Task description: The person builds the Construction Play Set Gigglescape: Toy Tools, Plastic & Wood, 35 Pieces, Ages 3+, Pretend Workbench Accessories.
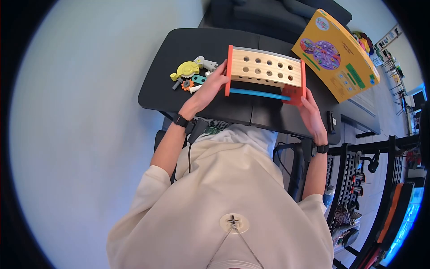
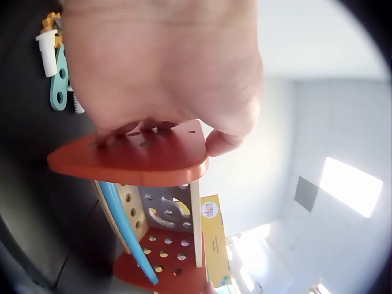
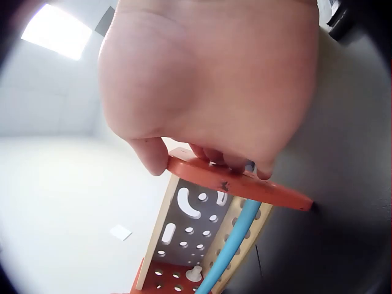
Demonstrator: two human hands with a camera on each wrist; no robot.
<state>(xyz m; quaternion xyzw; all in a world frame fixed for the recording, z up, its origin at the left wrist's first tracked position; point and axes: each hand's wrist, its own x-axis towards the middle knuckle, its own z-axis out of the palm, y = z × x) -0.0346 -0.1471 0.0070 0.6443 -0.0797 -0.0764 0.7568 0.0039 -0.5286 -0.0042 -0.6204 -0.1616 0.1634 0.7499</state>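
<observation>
A wooden toy toolbox (image 1: 263, 66) is held up over the black table, its hole-drilled wood panel facing up. It has red end panels and a blue rod (image 1: 260, 93) across its near side. My left hand (image 1: 209, 89) grips the left red end panel (image 2: 131, 168), thumb on the edge and fingers against the outer face. At the other end, my right hand (image 1: 312, 115) grips the right red end panel (image 3: 239, 184) the same way. A grey panel (image 3: 191, 217) with curved slots shows inside. A white peg (image 3: 194, 274) sits by the far end in the right wrist view.
Left of the toolbox lie loose toy parts: a yellow piece (image 1: 187, 69), a grey piece (image 1: 207, 64), an orange gear (image 1: 187, 84) and a teal strip (image 1: 198, 79). A large yellow box (image 1: 333, 74) stands at the right. A dark sofa (image 1: 268, 19) is behind the table (image 1: 168, 54).
</observation>
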